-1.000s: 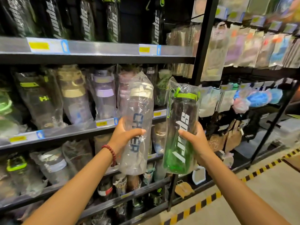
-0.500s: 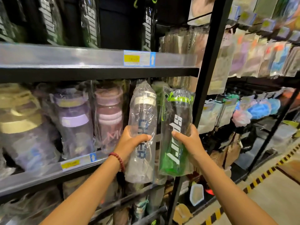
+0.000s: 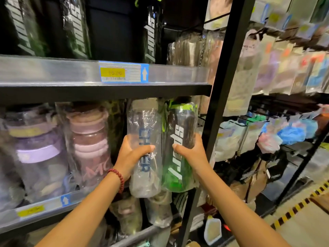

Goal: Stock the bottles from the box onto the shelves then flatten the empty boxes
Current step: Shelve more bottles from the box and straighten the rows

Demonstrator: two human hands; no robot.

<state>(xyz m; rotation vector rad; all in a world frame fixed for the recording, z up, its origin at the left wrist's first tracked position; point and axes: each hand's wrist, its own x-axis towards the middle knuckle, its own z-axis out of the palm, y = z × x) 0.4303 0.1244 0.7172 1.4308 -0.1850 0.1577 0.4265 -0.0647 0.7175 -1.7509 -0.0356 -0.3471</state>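
1. Right now, in the head view, your left hand (image 3: 132,155) is wrapped around the middle of a clear bottle (image 3: 144,148) with blue lettering, thumb across its front, the whole bottle sealed in a plastic bag.
2. Your right hand (image 3: 191,154) is clamped the same way on a dark bottle (image 3: 179,150) with a green base, a green lid and white lettering, also bagged.
3. You hold both bottles upright and side by side, touching or nearly so, with their tops just under the upper shelf edge (image 3: 71,77) and their bases above the front rail of the middle shelf (image 3: 44,209).
4. To their left on that shelf stand a bagged pink bottle (image 3: 89,143) and a purple-lidded bottle (image 3: 37,157).
5. A price tag (image 3: 122,73) with a yellow patch sits on the upper shelf edge above your hands.
6. A black upright post (image 3: 226,86) runs just beside the dark bottle.
7. A red bead bracelet (image 3: 118,177) circles your left wrist.
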